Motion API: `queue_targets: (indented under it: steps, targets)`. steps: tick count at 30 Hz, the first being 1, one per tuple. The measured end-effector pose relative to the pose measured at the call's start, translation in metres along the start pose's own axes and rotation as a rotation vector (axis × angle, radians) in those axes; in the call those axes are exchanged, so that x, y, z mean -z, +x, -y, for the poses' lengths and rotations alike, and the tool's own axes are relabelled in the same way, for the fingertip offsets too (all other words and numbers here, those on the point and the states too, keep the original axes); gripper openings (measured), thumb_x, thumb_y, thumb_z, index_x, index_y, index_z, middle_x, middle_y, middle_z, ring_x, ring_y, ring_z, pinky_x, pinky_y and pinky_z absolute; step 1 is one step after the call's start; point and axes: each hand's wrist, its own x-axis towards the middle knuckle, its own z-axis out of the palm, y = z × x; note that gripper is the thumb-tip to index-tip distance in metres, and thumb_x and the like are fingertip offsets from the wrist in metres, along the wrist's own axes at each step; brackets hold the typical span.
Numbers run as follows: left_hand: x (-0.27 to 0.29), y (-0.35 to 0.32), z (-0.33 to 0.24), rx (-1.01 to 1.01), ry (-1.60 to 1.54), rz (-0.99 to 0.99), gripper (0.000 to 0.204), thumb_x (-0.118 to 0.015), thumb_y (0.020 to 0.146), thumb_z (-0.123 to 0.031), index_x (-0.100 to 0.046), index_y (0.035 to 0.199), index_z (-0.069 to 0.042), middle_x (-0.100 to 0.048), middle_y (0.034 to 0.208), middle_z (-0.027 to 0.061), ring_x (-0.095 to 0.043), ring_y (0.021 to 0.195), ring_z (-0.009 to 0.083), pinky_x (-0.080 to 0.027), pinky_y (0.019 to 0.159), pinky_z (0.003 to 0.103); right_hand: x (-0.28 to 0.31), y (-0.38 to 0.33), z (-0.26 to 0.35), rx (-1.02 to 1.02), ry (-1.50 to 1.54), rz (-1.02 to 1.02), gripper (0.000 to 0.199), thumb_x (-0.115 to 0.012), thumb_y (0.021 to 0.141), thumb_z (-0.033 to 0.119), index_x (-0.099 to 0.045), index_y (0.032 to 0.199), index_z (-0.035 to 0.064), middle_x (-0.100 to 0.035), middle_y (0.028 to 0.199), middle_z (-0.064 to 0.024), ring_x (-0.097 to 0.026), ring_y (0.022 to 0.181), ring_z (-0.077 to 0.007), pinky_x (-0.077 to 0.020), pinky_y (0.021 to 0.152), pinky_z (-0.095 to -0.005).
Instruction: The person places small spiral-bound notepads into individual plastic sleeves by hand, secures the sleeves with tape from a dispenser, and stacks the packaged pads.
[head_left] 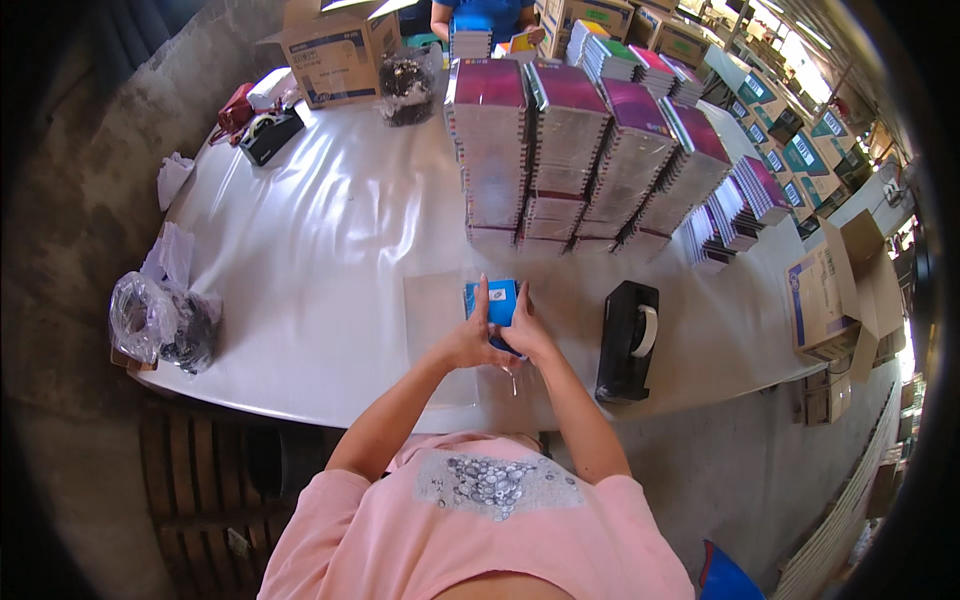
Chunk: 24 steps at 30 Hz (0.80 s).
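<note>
Near the front edge of the table, a small blue notebook or booklet (507,289) with a white label is gripped between both my hands. My left hand (470,342) holds its left side, with one finger stretched along its face. From the right, my right hand (528,328) presses against the other side. Beneath them lies a flat, clear plastic sheet (430,310). Just to the right of my hands stands a black tape dispenser (622,345) with a roll of tape.
Tall stacks of purple-covered spiral notebooks (555,130) rise beyond my hands. A second tape dispenser (270,137) sits at the far left. Bagged dark coils (185,325) lie at the left edge. An open carton (835,290) stands right. A person (485,15) works across the table.
</note>
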Motion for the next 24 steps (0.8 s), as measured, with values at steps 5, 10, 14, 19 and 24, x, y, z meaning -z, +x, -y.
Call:
queue_targets:
  steps: [5, 10, 14, 19, 24]
  targets:
    - [-0.002, 0.0, 0.008, -0.097, 0.178, -0.12, 0.151, -0.088, 0.049, -0.043, 0.03, 0.132, 0.0, -0.025, 0.138, 0.0288, -0.022, 0.132, 0.033, -0.017, 0.108, 0.036, -0.001, 0.005, 0.004, -0.079, 0.366, 0.022, 0.102, -0.067, 0.077, 0.032, 0.006, 0.139, -0.005, -0.021, 0.141, -0.0297, -0.028, 0.129, -0.0395, -0.029, 0.104, -0.0414]
    - [0.008, -0.012, -0.034, 0.162, -0.243, 0.085, 0.134, -0.081, 0.065, -0.034, 0.032, 0.134, -0.013, -0.016, 0.144, 0.0248, -0.052, 0.109, 0.0322, -0.046, 0.088, 0.037, -0.016, 0.015, -0.028, 0.106, 0.168, -0.081, 0.1, -0.066, 0.078, 0.03, 0.005, 0.138, -0.0062, -0.019, 0.138, -0.0346, -0.026, 0.128, -0.045, -0.0276, 0.105, -0.0421]
    - [0.061, -0.002, 0.051, 0.089, -0.345, -0.167, 0.092, -0.075, 0.073, -0.022, -0.016, 0.143, -0.014, -0.033, 0.14, 0.0114, -0.057, 0.098, 0.0271, -0.049, 0.08, 0.035, -0.02, 0.015, -0.023, 0.066, 0.144, -0.004, 0.098, -0.062, 0.083, 0.031, 0.011, 0.139, -0.0032, -0.017, 0.142, -0.03, -0.025, 0.13, -0.0405, -0.0247, 0.106, -0.0389]
    - [0.079, 0.027, 0.05, -0.201, 0.24, -0.564, 0.065, -0.076, 0.072, -0.02, -0.044, 0.128, -0.009, -0.052, 0.121, 0.0086, -0.06, 0.088, 0.0185, -0.048, 0.074, 0.03, -0.008, 0.009, -0.018, 0.056, 0.183, 0.05, 0.098, -0.062, 0.082, 0.028, 0.011, 0.138, -0.0053, -0.013, 0.142, -0.0325, -0.02, 0.132, -0.0422, -0.0195, 0.109, -0.0394]
    - [0.097, 0.087, 0.043, -0.056, -0.055, -0.191, 0.051, -0.073, 0.075, -0.015, -0.05, 0.12, -0.004, -0.064, 0.095, 0.0087, -0.061, 0.086, 0.0144, -0.048, 0.075, 0.028, -0.006, 0.005, -0.023, 0.043, 0.178, 0.051, 0.099, -0.061, 0.082, 0.029, 0.012, 0.137, -0.0059, -0.012, 0.142, -0.0328, -0.017, 0.133, -0.0416, -0.0186, 0.109, -0.0399]
